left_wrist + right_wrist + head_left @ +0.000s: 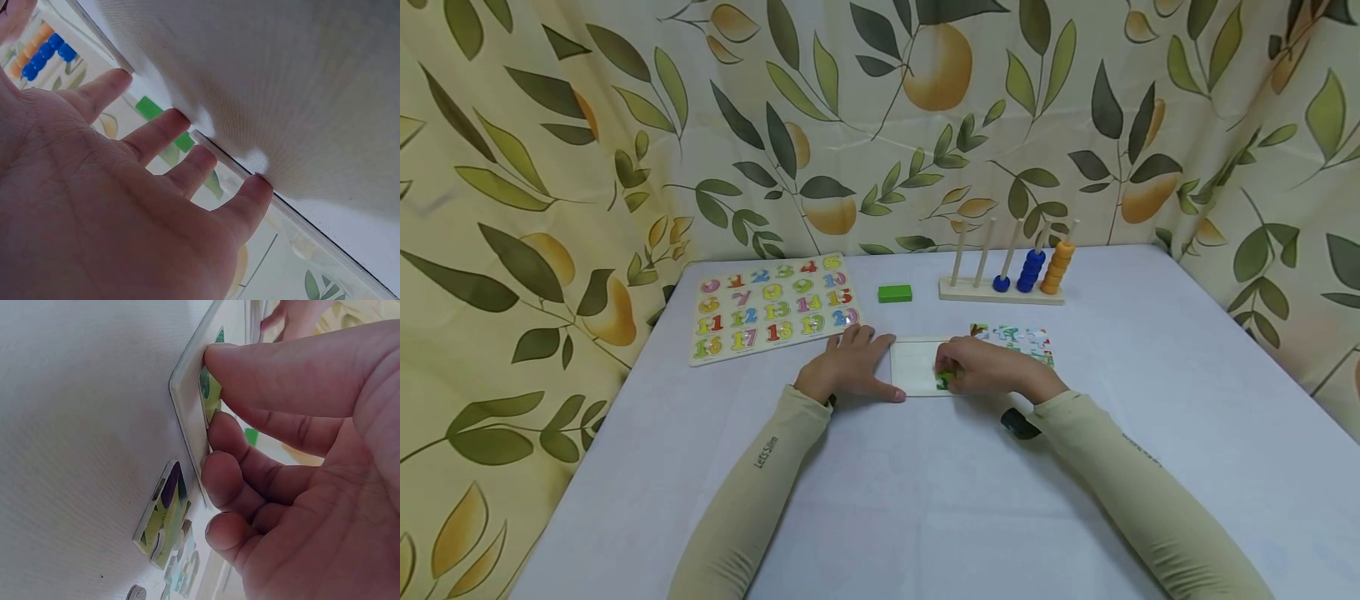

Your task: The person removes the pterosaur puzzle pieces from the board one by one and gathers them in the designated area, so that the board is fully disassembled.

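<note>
A white puzzle tray (916,368) lies on the table between the two hands. My left hand (852,364) rests at its left side, fingers spread, with the thumb by the near left corner. In the left wrist view the fingertips (253,187) touch down on the white surface. My right hand (988,367) pinches a green jigsaw piece (943,381) over the tray's right part. Seen from the right wrist, the thumb is on the piece (211,394), which is partly hidden by the fingers. Just beyond the right hand lie several loose jigsaw pieces (1013,337), partly covered by it.
At the back left is a number board (767,312) with coloured digits. A green block (895,293) sits behind the tray. Farther right stands a wooden peg counter (992,292) with blue and orange beads. A patterned curtain (880,167) hangs behind the table.
</note>
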The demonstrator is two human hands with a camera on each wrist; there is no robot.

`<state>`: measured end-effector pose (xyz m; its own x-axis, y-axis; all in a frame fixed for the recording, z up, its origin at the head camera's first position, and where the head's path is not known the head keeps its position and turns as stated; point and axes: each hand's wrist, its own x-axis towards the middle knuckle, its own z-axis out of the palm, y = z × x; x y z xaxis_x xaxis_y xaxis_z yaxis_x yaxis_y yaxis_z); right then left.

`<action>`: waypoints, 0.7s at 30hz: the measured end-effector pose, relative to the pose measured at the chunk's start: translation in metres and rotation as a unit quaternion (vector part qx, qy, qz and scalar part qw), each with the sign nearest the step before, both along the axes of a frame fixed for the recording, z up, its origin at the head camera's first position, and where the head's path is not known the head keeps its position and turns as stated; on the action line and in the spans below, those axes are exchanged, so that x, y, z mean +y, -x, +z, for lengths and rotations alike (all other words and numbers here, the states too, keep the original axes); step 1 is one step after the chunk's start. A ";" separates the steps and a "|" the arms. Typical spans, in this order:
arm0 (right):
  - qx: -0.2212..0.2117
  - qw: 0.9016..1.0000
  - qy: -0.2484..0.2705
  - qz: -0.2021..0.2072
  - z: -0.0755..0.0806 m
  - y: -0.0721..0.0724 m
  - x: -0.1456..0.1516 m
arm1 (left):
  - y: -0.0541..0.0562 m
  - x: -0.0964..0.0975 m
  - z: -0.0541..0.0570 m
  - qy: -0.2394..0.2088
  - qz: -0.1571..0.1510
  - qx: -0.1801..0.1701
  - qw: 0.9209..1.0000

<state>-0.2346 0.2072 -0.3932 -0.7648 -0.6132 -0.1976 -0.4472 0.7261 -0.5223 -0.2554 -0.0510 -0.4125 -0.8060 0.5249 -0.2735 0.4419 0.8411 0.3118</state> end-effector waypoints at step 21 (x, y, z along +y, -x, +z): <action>0.013 0.999 0.031 0.005 -0.003 -0.003 0.004 | -0.002 0.001 0.002 0.006 0.004 0.000 1.000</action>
